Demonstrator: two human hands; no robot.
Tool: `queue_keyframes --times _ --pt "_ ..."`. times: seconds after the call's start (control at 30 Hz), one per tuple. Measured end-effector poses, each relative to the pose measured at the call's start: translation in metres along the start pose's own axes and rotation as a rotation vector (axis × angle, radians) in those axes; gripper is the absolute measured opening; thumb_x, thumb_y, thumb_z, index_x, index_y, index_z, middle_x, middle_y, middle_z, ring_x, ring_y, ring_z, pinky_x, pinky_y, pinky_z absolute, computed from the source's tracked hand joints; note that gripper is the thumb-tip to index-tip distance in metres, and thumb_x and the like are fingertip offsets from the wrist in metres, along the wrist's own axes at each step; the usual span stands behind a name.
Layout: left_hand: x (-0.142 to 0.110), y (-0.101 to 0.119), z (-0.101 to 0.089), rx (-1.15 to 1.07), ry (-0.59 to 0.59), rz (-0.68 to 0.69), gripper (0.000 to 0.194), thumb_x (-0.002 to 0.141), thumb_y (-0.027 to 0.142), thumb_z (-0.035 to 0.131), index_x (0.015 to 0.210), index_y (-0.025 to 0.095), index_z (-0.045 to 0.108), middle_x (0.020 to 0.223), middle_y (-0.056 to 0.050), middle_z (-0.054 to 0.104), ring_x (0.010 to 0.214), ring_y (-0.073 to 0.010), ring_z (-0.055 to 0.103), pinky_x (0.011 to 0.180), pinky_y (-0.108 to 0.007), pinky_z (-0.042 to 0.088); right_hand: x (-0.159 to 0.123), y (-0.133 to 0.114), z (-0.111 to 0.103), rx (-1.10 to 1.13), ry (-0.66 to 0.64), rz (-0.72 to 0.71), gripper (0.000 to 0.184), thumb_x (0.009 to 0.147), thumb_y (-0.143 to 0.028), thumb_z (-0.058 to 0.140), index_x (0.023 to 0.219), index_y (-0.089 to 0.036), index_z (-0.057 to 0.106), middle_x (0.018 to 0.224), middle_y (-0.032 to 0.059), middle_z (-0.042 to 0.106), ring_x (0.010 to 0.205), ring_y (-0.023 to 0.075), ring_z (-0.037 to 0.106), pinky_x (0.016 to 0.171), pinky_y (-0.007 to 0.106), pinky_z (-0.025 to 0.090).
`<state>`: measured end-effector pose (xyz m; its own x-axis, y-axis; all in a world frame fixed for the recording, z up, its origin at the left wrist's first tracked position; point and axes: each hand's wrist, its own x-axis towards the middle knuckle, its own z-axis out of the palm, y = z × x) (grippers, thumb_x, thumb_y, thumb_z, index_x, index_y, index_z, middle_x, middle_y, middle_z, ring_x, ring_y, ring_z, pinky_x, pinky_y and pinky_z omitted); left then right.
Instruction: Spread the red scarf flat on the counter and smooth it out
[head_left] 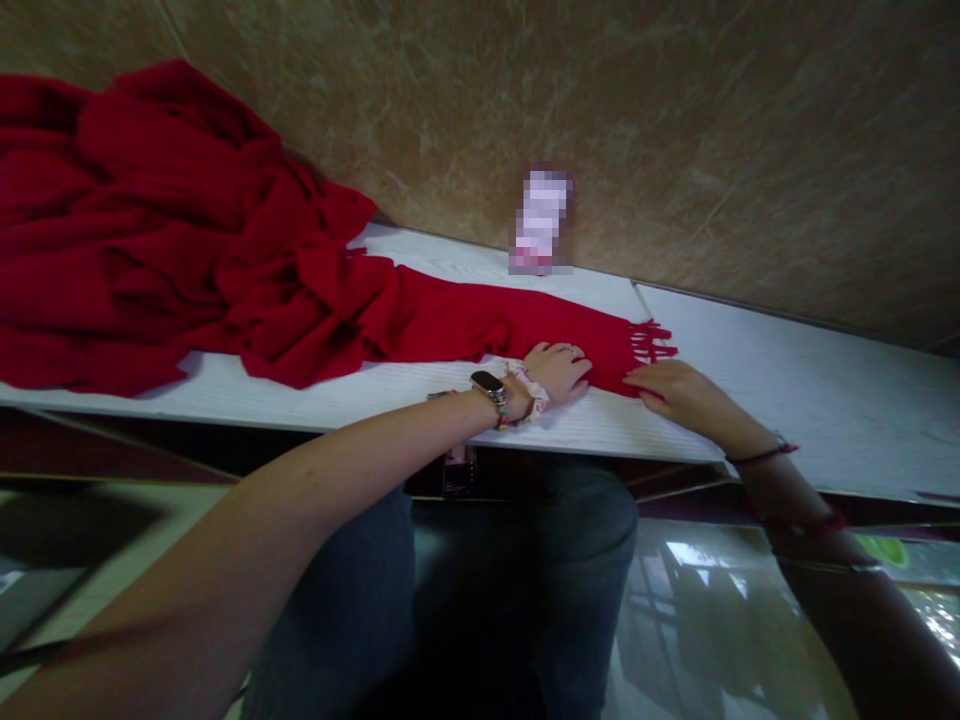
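A red fringed scarf (450,312) lies along a narrow white ledge, its right part stretched out fairly flat and its left part heaped in loose folds. My left hand (559,374) rests palm down near the scarf's front edge, fingers spread over the cloth. A ring, a dark watch (489,385) and a pale scrunchie (534,392) are on that hand and wrist. At the right end, beside the fringe (651,343), the fingers of my right hand (686,398) are pinched on the scarf's front corner. The fingertips partly hide that corner.
A brown marbled wall (675,150) rises behind the white ledge (810,370). Against it leans a pixelated, phone-shaped object (541,222). A dark screen (460,472) shows below the ledge, above my knees (585,520). Shiny floor (690,620) lies to the right.
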<state>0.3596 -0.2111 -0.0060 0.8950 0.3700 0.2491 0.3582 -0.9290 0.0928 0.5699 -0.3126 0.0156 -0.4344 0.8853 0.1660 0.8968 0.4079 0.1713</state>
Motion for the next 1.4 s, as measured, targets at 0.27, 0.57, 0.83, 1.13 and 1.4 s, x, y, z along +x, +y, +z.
queue_keyframes --times 0.27,0.57,0.83,1.13,1.4 --pt "-0.001 0.001 0.002 0.015 0.041 -0.016 0.027 0.085 0.029 0.039 0.103 0.018 0.056 0.111 -0.005 0.057 0.105 -0.0192 0.049 0.085 -0.035 0.039 0.003 -0.008 0.018 -0.018 0.223 0.116 0.021 0.081 -0.016 0.043 0.085 -0.017 0.064 0.084 0.0066 0.07 0.075 0.0199 0.063 0.08 0.039 0.046" --pt "0.0 -0.001 0.008 0.015 0.035 -0.043 0.029 0.086 0.031 0.039 0.108 0.019 0.053 0.115 -0.007 0.054 0.108 -0.0214 0.047 0.087 -0.038 0.038 -0.008 -0.001 0.014 0.246 0.085 0.193 0.017 0.079 -0.02 0.042 0.084 -0.02 0.059 0.094 0.0078 0.066 0.088 0.0211 0.062 0.077 0.037 0.05" --pt "0.004 -0.004 0.0 0.118 -0.042 0.098 0.024 0.089 0.026 0.038 0.107 0.025 0.054 0.115 -0.003 0.054 0.107 -0.0187 0.047 0.082 -0.033 0.039 -0.01 -0.001 0.011 0.275 0.031 0.199 0.017 0.08 -0.021 0.041 0.081 -0.019 0.058 0.102 0.0101 0.064 0.094 0.0216 0.061 0.08 0.039 0.049" --pt "0.005 -0.007 -0.02 0.196 -0.133 0.231 0.041 0.089 0.014 0.033 0.124 0.031 0.041 0.105 -0.005 0.057 0.086 -0.0155 0.056 0.058 -0.024 0.04 -0.008 -0.006 0.013 0.094 0.176 0.115 0.019 0.081 -0.016 0.044 0.083 -0.019 0.062 0.089 0.0083 0.068 0.091 0.0235 0.061 0.081 0.042 0.046" --pt "0.002 -0.007 -0.026 0.177 -0.152 0.261 0.043 0.088 0.015 0.036 0.125 0.036 0.041 0.11 -0.004 0.056 0.091 -0.0157 0.054 0.062 -0.023 0.038 -0.015 -0.017 0.007 0.082 0.123 0.06 0.025 0.081 -0.011 0.04 0.082 -0.019 0.064 0.085 0.0067 0.067 0.08 0.0189 0.062 0.073 0.033 0.049"
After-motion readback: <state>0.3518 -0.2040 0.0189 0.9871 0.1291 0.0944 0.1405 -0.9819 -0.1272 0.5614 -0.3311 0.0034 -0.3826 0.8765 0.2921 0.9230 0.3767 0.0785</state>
